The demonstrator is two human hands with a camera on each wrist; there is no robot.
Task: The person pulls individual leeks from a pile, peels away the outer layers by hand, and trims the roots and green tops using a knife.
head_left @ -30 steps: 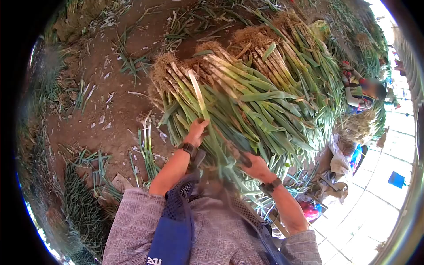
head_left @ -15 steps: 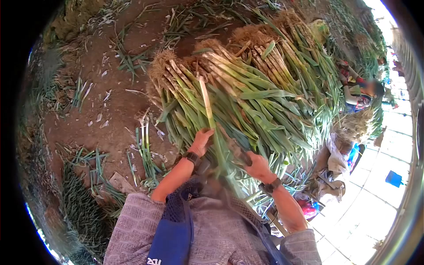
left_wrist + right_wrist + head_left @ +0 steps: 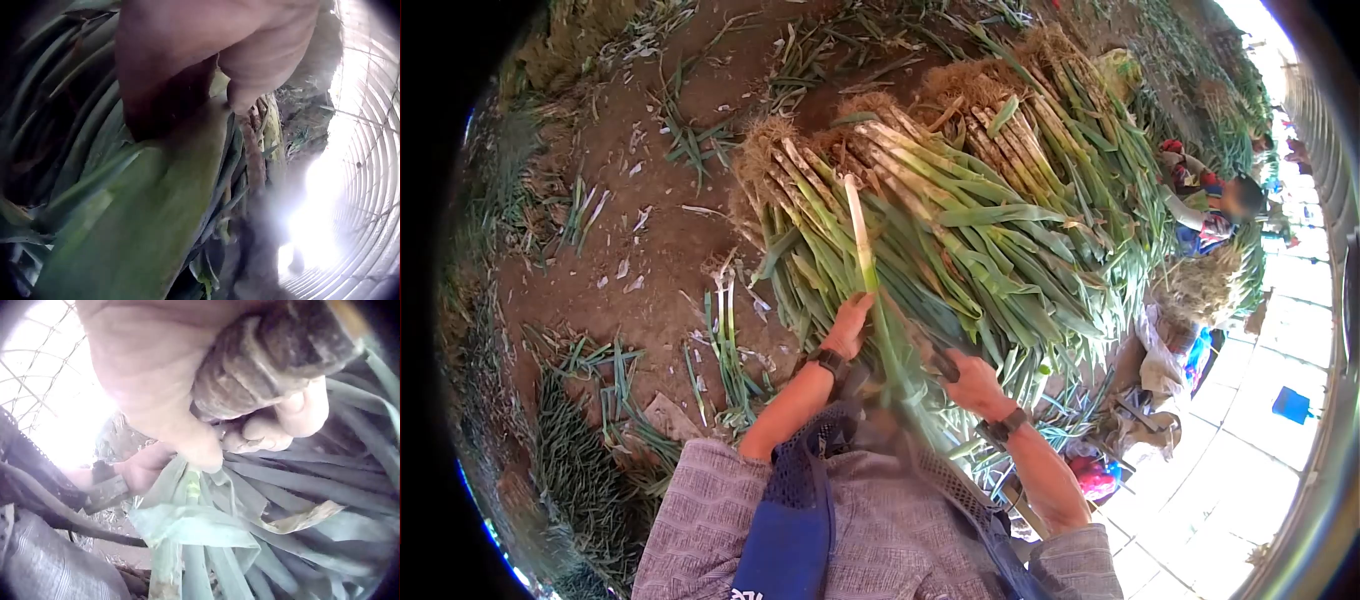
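A single leek [image 3: 860, 235], pale at its root end and green toward the leaves, points away from the body. My left hand [image 3: 848, 326] grips its green stalk, thumb and fingers closed round it; the left wrist view shows the broad leaf [image 3: 150, 206] running out below the fingers. My right hand [image 3: 977, 385] holds a knife by its dark, wrapped handle [image 3: 269, 359], its brownish blade reaching up and left beside the leek. In the right wrist view, the thumb lies close above the bent leek leaves [image 3: 194, 525].
Large bundles of leeks [image 3: 990, 215] lie ahead, roots [image 3: 975, 80] facing away. Loose leeks [image 3: 725, 325] and trimmings litter the brown soil [image 3: 560, 310] at left. Another person [image 3: 1215, 205] crouches at far right, near sacks [image 3: 1155, 400].
My left hand and the leek have come down toward the body, the root end shifting slightly right. The right hand, with the knife, moved slightly right, then back left.
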